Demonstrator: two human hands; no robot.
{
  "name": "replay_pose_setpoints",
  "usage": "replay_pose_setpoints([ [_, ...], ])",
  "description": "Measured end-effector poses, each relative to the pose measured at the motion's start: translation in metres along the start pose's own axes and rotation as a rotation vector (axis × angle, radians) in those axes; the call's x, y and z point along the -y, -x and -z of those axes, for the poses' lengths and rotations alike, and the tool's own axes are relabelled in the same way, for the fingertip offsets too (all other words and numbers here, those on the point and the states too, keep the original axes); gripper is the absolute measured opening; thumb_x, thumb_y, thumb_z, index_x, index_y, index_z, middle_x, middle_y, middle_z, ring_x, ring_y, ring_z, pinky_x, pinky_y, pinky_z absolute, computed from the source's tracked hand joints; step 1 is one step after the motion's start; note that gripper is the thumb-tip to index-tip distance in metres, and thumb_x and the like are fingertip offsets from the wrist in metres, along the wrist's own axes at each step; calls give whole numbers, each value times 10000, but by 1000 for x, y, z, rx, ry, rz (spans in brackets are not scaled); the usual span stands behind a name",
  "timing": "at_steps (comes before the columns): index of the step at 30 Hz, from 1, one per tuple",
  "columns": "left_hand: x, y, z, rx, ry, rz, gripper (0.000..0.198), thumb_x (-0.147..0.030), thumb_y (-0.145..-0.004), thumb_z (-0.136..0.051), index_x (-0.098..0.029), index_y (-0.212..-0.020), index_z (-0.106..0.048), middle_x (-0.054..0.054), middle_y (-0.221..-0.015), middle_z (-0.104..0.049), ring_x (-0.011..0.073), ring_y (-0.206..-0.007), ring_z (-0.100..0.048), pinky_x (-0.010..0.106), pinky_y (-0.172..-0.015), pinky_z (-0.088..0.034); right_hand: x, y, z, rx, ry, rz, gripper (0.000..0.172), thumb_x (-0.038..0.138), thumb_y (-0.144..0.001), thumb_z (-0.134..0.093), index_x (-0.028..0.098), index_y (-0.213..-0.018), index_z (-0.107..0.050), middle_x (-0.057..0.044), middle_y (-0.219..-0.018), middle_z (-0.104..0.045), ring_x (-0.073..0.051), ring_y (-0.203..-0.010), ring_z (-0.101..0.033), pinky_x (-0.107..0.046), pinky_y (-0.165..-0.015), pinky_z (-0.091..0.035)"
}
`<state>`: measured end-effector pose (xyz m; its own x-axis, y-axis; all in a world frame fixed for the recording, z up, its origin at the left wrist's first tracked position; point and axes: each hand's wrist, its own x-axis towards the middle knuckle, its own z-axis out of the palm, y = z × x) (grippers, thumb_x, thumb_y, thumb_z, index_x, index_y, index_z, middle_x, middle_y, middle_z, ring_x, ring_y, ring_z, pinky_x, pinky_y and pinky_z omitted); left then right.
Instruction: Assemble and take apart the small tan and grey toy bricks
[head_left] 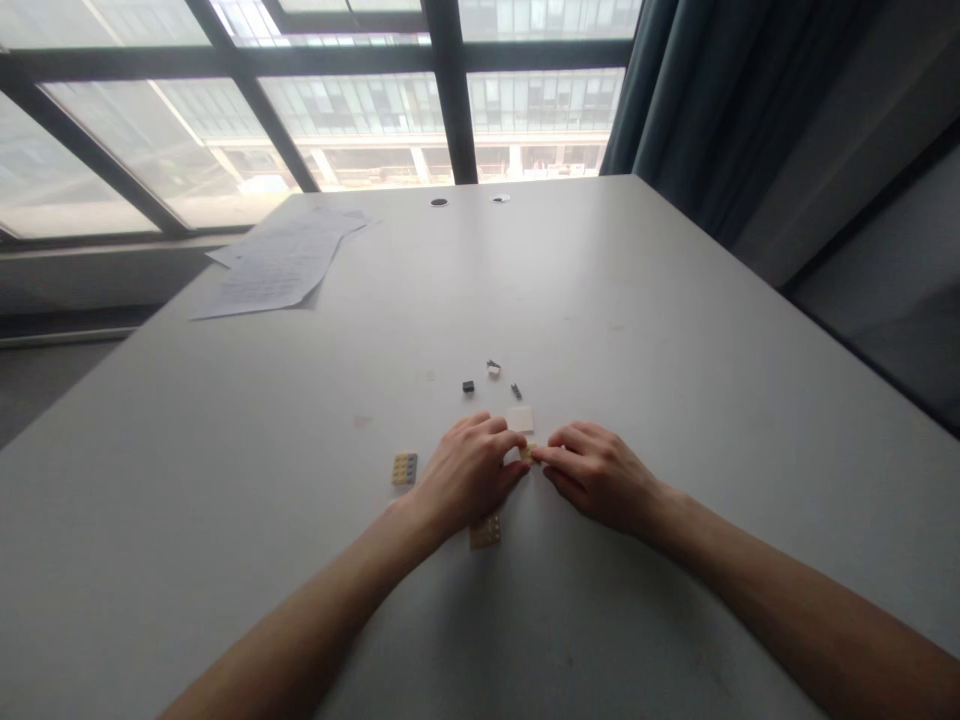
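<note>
My left hand (469, 472) and my right hand (596, 472) meet fingertip to fingertip low on the white table (637, 300). Both pinch one small tan brick (526, 453) between them. A tan studded plate (485, 532) lies partly under my left wrist. Another studded plate, tan on grey (404, 468), lies just left of my left hand. A pale square tile (520, 418) rests right behind my fingers.
Three small dark pieces lie farther back: a black one (468, 386), a black-and-white one (493, 367) and a grey one (516, 390). Printed paper sheets (281, 262) lie at the far left. Two cable holes (439, 202) sit near the window edge. A curtain (697, 110) hangs right.
</note>
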<state>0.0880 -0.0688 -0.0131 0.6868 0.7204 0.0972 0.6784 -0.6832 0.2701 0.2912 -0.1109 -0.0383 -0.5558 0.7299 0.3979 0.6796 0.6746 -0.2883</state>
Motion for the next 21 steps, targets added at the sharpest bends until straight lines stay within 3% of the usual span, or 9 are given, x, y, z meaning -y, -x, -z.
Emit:
replay_pose_setpoints([
  [7, 7, 0, 10, -39, 24, 2, 220, -362, -831, -656, -215, -992, -682, 27, -812, -651, 196, -808, -568, 316, -756, -456, -3, 3, -4, -3, -34, 1, 254, 166, -900, -516, 173, -1138, -603, -77, -935, -645, -207, -844, -572, -343, -787, -462],
  [12, 48, -11, 26, -168, -17, 220, 248, -362, -840, -620, -221, -1037, -672, 35, -911, -644, 204, -869, -587, 319, -772, -462, -3, 2, -3, 2, -50, -11, 232, 174, -896, -527, 182, -1111, -615, -75, -936, -645, -205, -842, -572, -335, -770, -465],
  [15, 71, -20, 25, -133, -52, 319, 268, -352, -827, -603, -221, -1048, -680, 48, -971, -634, 215, -875, -599, 325, -767, -470, -2, 1, -1, 12, -71, -20, 226, 173, -899, -525, 177, -1104, -619, -75, -926, -643, -201, -842, -571, -336, -784, -467],
  [21, 77, -28, 18, -128, -51, 264, 228, -321, -870, -518, -215, -926, -713, 51, -950, -646, 209, -843, -602, 330, -769, -463, -3, 4, -3, 27, -85, -51, 227, 176, -892, -536, 179, -1100, -628, -76, -929, -640, -204, -858, -569, -336, -791, -467],
])
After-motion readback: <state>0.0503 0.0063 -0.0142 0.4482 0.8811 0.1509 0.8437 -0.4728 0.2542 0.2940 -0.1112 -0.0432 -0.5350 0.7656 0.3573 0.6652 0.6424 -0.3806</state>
